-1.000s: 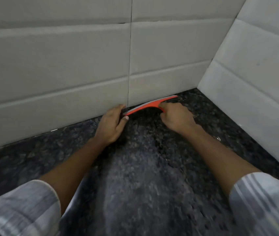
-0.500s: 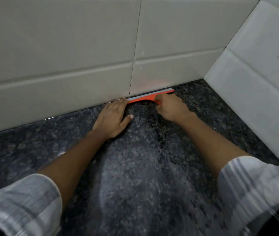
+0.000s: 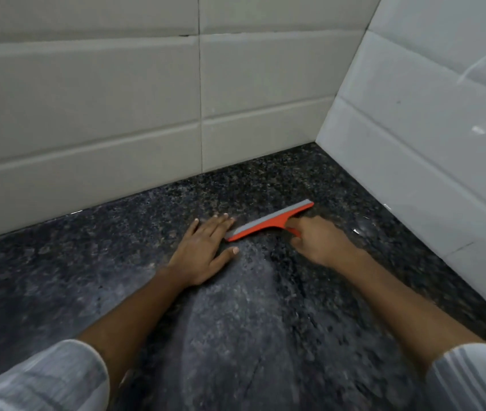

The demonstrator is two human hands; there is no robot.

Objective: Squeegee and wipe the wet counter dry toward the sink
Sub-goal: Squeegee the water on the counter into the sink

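An orange squeegee [image 3: 268,222] with a grey rubber blade is laid slantwise on the dark granite counter [image 3: 235,321], near the far right corner and apart from the tiled wall [image 3: 117,114]. Its handle is gripped in the closed right hand [image 3: 320,243]. The left hand [image 3: 203,250] is spread flat on the stone, its fingers touching the blade's left end. The tool is judged light, its frame stiff, its blade edge soft; the wet granite is likely slippery. The handle is best held. No sink is visible.

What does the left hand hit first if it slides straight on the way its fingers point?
Probably the beige tiled back wall. The left hand lies flat on bare speckled dark granite counter; the orange squeegee sits beside its fingertips.
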